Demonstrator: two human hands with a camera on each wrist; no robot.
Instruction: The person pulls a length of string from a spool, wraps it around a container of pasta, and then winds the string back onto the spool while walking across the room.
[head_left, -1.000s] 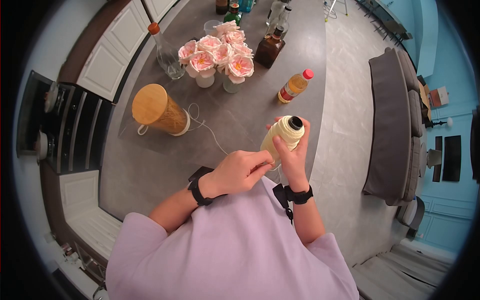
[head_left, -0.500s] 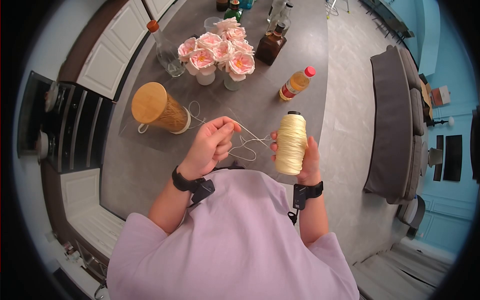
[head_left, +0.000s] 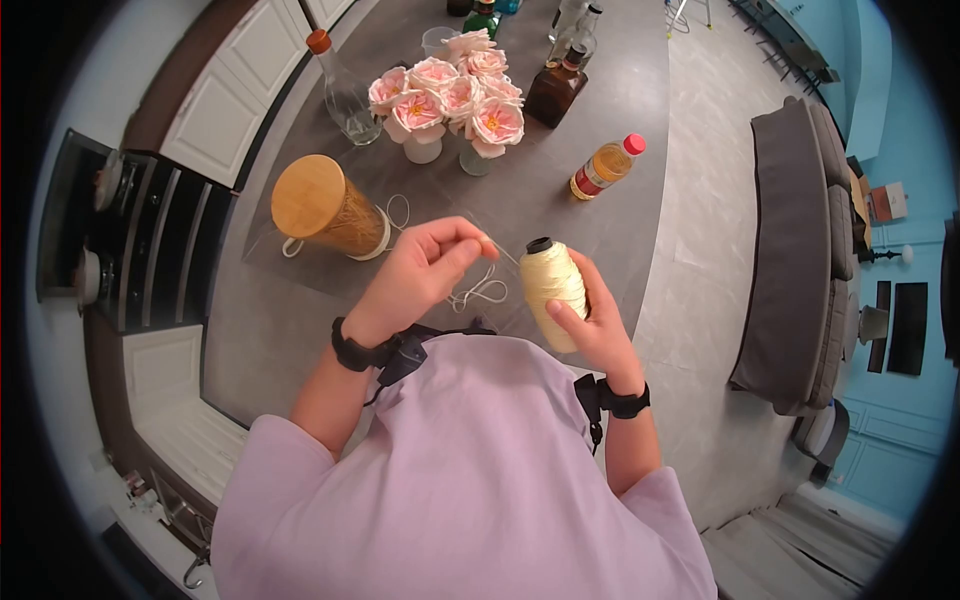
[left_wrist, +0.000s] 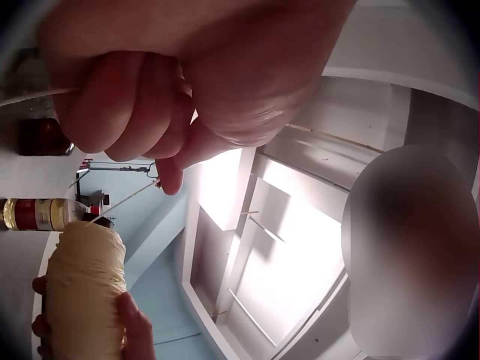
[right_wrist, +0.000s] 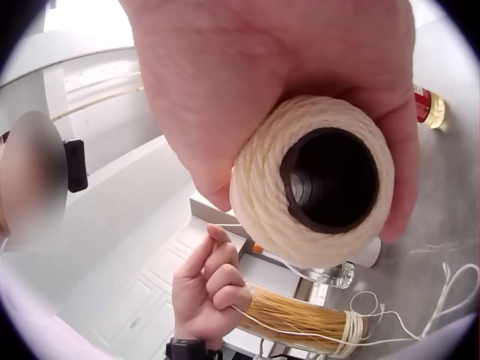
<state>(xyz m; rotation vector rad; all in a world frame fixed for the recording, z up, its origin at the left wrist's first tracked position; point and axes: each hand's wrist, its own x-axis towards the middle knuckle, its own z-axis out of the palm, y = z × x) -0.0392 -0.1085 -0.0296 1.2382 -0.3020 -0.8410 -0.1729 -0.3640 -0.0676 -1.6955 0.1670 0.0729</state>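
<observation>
In the head view my right hand grips a spool of cream-coloured cord, its dark core end tipped up and slightly left. My left hand pinches the cord between thumb and forefinger, left of the spool. A short straight length of cord runs from those fingertips to the spool top in the left wrist view. More cord trails from the left hand's curled fingers in the right wrist view. It reaches a jar of spaghetti with a wooden lid, where cord turns wrap the base.
Beyond the hands stand pink roses in small vases, a clear bottle with an orange cap and a dark brown bottle. A red-capped bottle is near the grey table's right edge. Loose cord loops lie on the table.
My left hand has moved from the spool's lower end up and left, holding the cord. My right hand turned the spool upright, then tipped its top leftward.
</observation>
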